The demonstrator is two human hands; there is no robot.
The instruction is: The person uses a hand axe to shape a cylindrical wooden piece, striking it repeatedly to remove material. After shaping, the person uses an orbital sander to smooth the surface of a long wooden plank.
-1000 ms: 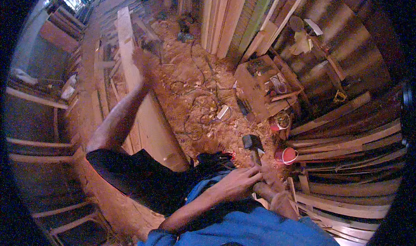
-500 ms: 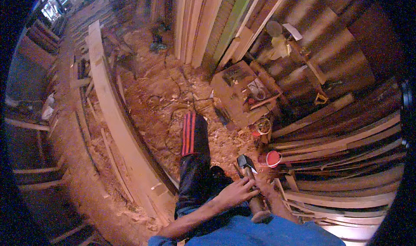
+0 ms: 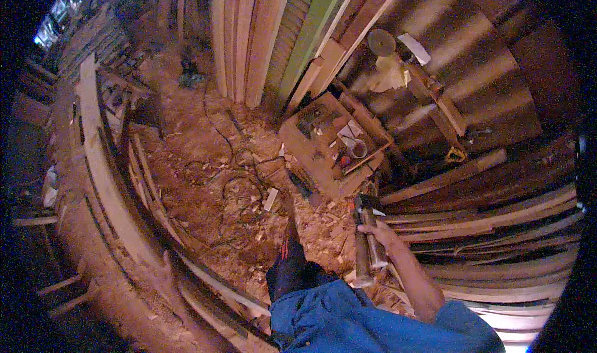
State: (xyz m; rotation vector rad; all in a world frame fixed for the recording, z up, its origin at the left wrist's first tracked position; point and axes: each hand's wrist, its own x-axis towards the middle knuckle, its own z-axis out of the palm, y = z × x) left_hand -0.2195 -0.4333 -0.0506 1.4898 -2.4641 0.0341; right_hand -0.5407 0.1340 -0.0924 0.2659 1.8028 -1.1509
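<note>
My right hand (image 3: 380,236) is closed round a hammer with a dark metal head (image 3: 367,201) and a wooden handle (image 3: 362,256). A second handle-like piece (image 3: 375,248) lies alongside in the same grip; what kind of tool it is I cannot make out. A pale, pointed tip (image 3: 379,212) shows beside the hammer head. On the left, my left hand (image 3: 165,273) is at the long wooden beam (image 3: 115,194), blurred and dim. Its fingers cannot be told apart, nor whether they touch the wood.
A wooden box-like stand (image 3: 317,160) holds small tools and a cup (image 3: 356,147). Long boards (image 3: 497,229) are stacked at right; upright planks (image 3: 249,42) stand at the back. A cable (image 3: 231,148) and wood shavings (image 3: 249,229) lie on the floor.
My hands, together before, have parted: the left has moved out to the beam, the right has gone up and forward with the hammer. My view has shifted, and my leg has moved.
</note>
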